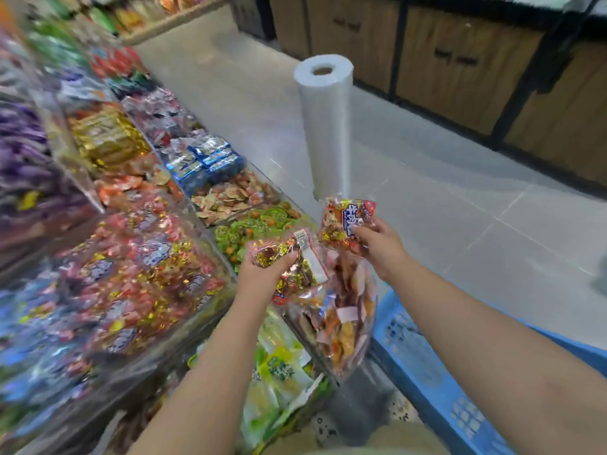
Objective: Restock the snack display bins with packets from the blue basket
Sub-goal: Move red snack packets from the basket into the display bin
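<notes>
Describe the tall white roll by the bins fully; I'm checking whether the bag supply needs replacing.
The tall white roll of thin plastic film stands upright at the aisle-side edge of the clear snack display bins. It looks thick, smooth and slightly glossy, with a brownish hollow core showing at its top. Its base is hidden behind the red-and-gold snack packet held in the right hand, so its mount cannot be seen.

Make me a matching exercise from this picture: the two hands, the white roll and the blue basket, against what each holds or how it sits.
1 left hand
2 right hand
3 white roll
4 blue basket

A stands upright
B lies low in the bottom right corner
C holds the blue-logo packet
D holds the white-label packet

Pairs: 1-D, 2-C, 3-A, 4-B
</notes>
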A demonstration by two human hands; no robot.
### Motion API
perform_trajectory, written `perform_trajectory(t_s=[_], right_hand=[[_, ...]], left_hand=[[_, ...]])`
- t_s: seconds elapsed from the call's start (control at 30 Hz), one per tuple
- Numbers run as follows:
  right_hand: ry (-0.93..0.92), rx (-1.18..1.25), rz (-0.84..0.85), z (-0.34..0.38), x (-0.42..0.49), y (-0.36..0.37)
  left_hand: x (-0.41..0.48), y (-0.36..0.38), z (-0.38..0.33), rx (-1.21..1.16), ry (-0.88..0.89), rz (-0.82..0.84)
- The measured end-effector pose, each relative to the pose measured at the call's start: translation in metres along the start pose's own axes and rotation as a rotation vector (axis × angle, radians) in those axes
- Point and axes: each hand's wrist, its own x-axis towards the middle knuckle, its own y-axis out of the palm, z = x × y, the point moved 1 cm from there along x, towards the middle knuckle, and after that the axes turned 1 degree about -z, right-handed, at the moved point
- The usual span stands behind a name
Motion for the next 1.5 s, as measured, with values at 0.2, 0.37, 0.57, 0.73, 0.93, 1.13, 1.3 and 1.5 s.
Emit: perform_trajectory(t_s=[0.2, 0.37, 0.57, 0.73, 0.93, 1.13, 1.3, 1.5], right_hand=[[-0.371, -0.409, 0.268, 0.023, -0.014, 0.145], [-0.712, -1.137, 0.628, 0.016, -0.021, 0.249], [-1.146, -1.880, 0.748, -0.024, -0.023, 0.321], [-1.099, -1.952, 0.759, -0.055, -0.008, 0.316], [-0.956, -2.004, 0.768, -0.078, -0.006, 0.292], [-0.951, -2.049, 0.731, -0.080, 0.003, 0.315], [-0.949, -1.990, 0.818, -0.072, 0.006, 0.314], [-0.319, -0.811, 0.662, -0.022, -0.025, 0.304]], left_hand=[[-0.001, -0.143, -0.012, -0.081, 0.150, -0.343], [-0.002, -0.239, -0.001, -0.339, 0.113, -0.576], [0.000, -0.285, 0.010, -0.395, 0.067, -0.770], [0.011, -0.286, 0.017, -0.428, 0.088, -0.705], [0.031, -0.273, 0.024, -0.385, 0.033, -0.691], [0.042, -0.268, 0.020, -0.393, 0.001, -0.655], [0.039, -0.270, 0.014, -0.390, -0.014, -0.551], [0.039, -0.254, 0.016, -0.358, -0.029, -0.478]])
